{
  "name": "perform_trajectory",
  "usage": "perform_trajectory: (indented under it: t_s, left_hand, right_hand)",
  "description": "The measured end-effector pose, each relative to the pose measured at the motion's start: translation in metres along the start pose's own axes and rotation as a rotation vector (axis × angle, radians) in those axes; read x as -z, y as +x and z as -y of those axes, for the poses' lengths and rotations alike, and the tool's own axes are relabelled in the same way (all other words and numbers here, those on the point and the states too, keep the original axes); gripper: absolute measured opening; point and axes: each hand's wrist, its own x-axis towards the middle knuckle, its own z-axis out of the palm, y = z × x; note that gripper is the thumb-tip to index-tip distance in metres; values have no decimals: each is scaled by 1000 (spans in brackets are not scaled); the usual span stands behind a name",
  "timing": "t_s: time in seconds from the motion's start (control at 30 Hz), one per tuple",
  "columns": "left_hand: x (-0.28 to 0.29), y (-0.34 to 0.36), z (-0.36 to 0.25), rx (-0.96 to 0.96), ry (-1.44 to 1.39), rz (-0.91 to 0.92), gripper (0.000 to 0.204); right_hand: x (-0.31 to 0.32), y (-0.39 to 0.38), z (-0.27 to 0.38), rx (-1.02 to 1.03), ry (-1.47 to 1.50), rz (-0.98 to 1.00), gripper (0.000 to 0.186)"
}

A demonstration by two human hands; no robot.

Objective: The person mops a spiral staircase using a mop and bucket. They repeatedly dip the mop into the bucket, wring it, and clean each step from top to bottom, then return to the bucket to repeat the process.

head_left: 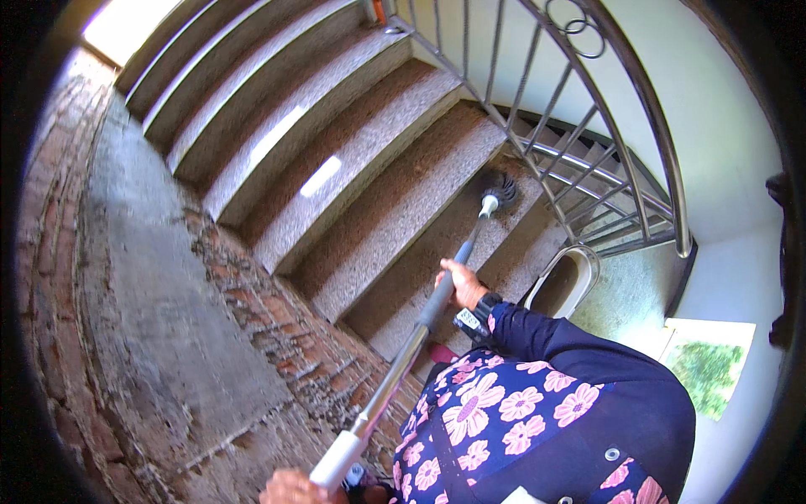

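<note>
we see both hands on one long pole (pixel 393 375), running slantwise from near left to far right. right hand (pixel 460 286) grasps its grey sleeve (pixel 433 307), fingers wrapped round; dark watch (pixel 487 306) on that wrist. left hand (pixel 295 489), at the near edge and partly cut off, is closed round the pole by the white end piece (pixel 338 460). at the pole's far end, a dark shaggy head (pixel 503 190) on a white collar (pixel 489 204) is down at a step, toward its right end; blurred, so we can't tell strands from bristles.

speckled stairs (pixel 403 202) climb toward far left. metal railing (pixel 579 143) just right of the head. we have an oval pale-rimmed bucket (pixel 591 270) right of the right hand, near the railing's foot. worn brick and cement surface (pixel 159 294) on the left; bright window (pixel 709 370) at right. floral garment (pixel 495 412) fills the near right.
</note>
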Motion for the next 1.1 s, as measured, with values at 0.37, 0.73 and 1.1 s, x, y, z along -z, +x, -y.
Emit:
perform_trajectory:
  t_s: [0.37,0.73,1.1]
  left_hand:
    - [-76,22,51,-53,-83,9,25]
    - [-97,12,98,-6,-12,-64,26]
    - [-37,40,19,-31,-115,-160,27]
  right_hand:
    - [1,42,92,231,-243,-77,25]
    - [-4,88,146,259,-298,-179,24]
    - [3,33,32,260,-235,-180,28]
